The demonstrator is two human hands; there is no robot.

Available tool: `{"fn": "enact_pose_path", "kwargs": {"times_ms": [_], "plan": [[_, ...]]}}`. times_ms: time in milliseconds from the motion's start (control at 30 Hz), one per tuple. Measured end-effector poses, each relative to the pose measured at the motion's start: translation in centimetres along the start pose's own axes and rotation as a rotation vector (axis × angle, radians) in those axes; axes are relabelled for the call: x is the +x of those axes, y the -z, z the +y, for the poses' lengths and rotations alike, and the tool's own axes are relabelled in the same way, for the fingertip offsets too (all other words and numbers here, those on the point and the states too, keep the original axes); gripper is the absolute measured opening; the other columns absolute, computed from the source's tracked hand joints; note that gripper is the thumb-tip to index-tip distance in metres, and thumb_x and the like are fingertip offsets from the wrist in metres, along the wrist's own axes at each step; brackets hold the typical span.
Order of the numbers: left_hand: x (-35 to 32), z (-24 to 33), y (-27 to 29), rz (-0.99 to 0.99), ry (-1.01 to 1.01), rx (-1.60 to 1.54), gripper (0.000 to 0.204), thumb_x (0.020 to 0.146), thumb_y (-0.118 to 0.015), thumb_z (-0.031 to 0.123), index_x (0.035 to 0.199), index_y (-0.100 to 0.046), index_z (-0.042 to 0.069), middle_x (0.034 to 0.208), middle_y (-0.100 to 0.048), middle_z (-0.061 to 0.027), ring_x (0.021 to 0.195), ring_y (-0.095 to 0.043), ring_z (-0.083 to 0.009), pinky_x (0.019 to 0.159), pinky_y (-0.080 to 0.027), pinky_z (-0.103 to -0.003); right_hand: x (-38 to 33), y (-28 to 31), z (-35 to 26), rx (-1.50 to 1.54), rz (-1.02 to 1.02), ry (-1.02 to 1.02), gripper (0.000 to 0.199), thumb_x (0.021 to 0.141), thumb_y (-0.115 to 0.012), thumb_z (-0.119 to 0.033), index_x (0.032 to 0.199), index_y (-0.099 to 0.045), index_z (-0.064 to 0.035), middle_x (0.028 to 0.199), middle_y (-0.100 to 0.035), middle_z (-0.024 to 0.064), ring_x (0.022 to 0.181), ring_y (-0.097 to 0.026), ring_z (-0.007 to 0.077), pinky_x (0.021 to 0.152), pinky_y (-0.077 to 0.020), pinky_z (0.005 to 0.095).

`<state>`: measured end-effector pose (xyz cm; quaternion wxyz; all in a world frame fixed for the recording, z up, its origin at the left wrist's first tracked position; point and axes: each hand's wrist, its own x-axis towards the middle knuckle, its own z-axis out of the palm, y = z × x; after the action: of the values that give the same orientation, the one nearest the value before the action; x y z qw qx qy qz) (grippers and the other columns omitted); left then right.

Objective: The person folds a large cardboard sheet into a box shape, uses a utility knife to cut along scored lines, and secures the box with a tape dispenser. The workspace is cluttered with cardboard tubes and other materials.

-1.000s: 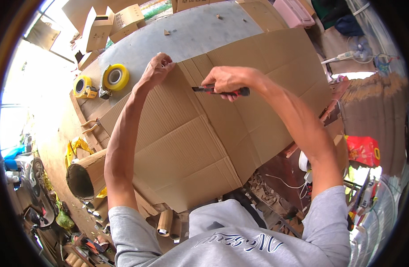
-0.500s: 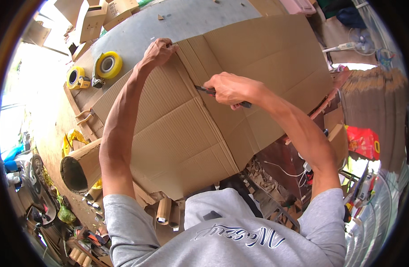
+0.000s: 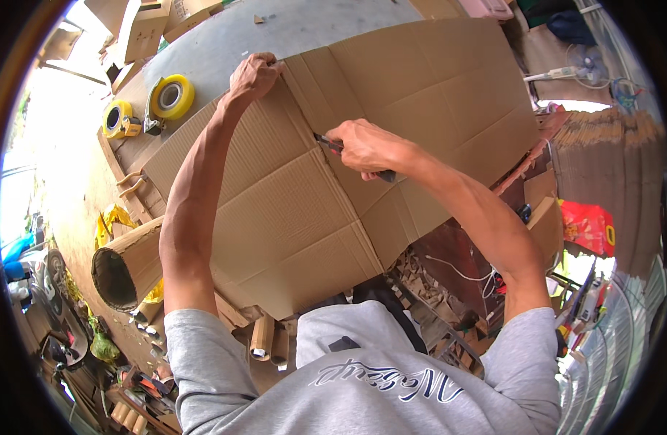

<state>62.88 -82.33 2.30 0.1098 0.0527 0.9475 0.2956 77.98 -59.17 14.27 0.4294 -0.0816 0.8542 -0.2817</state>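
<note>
A large flattened brown cardboard sheet (image 3: 427,94) lies across the grey table (image 3: 275,29). My left hand (image 3: 252,75) grips the sheet's far edge at a fold line. My right hand (image 3: 366,147) is shut on a utility knife (image 3: 327,143) with a dark handle. The knife's blade end rests on a crease near the middle of the sheet. Both forearms reach out over the cardboard.
Two yellow tape rolls (image 3: 172,96) lie at the table's left. A wide cardboard tube (image 3: 123,264) sticks out at lower left, with small tubes (image 3: 264,337) below the sheet. Small boxes (image 3: 146,29) stand at the far left. A red bag (image 3: 587,226) and cables are at right.
My right hand has drawn the knife nearer to me along the crease. The left hand has stayed on the sheet's far edge. The view has tilted slightly.
</note>
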Motion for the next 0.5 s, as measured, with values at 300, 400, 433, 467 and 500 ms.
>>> {"fn": "enact_pose_path", "kwargs": {"times_ms": [300, 400, 433, 467, 500], "plan": [[-0.1, -0.9, -0.3, 0.028, 0.013, -0.023, 0.036, 0.091, -0.062, 0.044, 0.102, -0.075, 0.013, 0.099, -0.074, -0.0138, 0.101, -0.069, -0.0357, 0.086, -0.053, -0.045, -2.8, -2.4, 3.0, -0.225, -0.046, 0.065, 0.021, 0.083, -0.047, 0.004, 0.099, -0.061, 0.0037, 0.068, -0.064, 0.0241, 0.059, -0.069, 0.035, 0.056, -0.0513, 0.0481], [-0.5, -0.5, -0.9, 0.041, 0.005, -0.004, 0.035, 0.091, -0.062, 0.044, 0.102, -0.075, 0.013, 0.1, -0.074, -0.0135, 0.101, -0.068, -0.0352, 0.087, -0.053, -0.044, -4.1, -3.0, 2.8, -0.184, 0.05, 0.113, 0.023, 0.082, -0.047, 0.004, 0.101, -0.061, 0.0036, 0.067, -0.064, 0.0246, 0.058, -0.069, 0.0347, 0.056, -0.0519, 0.048], [-0.3, -0.4, -0.8, 0.008, 0.025, 0.004, 0.036, 0.091, -0.062, 0.044, 0.102, -0.075, 0.013, 0.1, -0.074, -0.0134, 0.102, -0.068, -0.0351, 0.087, -0.052, -0.044, -3.7, -2.4, 2.4, -0.104, -0.073, -0.062, 0.024, 0.083, -0.047, 0.004, 0.103, -0.06, 0.0038, 0.071, -0.065, 0.0253, 0.058, -0.069, 0.0356, 0.057, -0.0522, 0.049], [0.1, -0.1, -0.5, -0.013, 0.037, 0.012, 0.036, 0.091, -0.062, 0.044, 0.103, -0.075, 0.013, 0.101, -0.074, -0.0133, 0.103, -0.068, -0.035, 0.088, -0.052, -0.044, -3.4, -2.5, 2.3, -0.136, -0.064, -0.05, 0.024, 0.082, -0.047, 0.003, 0.103, -0.06, 0.0039, 0.073, -0.065, 0.0258, 0.061, -0.07, 0.0367, 0.058, -0.0527, 0.0495], [-0.3, -0.3, -0.7, 0.047, 0.016, 0.018, 0.035, 0.091, -0.063, 0.044, 0.103, -0.075, 0.013, 0.102, -0.074, -0.0126, 0.103, -0.068, -0.0349, 0.089, -0.052, -0.044, -3.0, -2.8, 2.3, -0.166, -0.056, -0.039, 0.025, 0.082, -0.048, 0.003, 0.104, -0.06, 0.0039, 0.076, -0.066, 0.0264, 0.063, -0.07, 0.0378, 0.059, -0.0532, 0.05]]}}
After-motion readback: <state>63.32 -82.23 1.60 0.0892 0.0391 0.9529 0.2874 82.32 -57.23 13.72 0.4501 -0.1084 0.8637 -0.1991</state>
